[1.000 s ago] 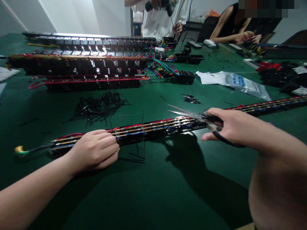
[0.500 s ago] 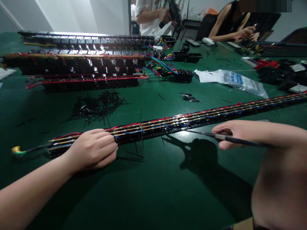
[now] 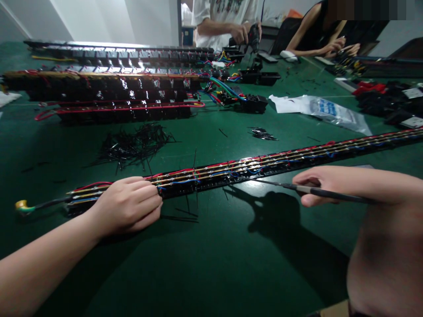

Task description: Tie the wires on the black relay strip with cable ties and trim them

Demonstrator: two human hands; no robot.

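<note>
Head view: left hand [image 3: 128,204] has fingers curled over the wired strip [image 3: 231,169], right hand [image 3: 327,176] grips scissors [image 3: 317,192] beside it; ties [image 3: 195,159] poking past it look uncut, its right stretch looks tidy.

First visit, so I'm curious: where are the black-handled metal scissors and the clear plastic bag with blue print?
Scissors [image 3: 317,191], head view: on the dark handle.
Plastic bag [image 3: 327,108], head view: on the blue print.

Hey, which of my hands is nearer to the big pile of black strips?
Your left hand. It rests on the long wired bar, just below the pile; your right hand, holding scissors, is well off to the right.
</note>
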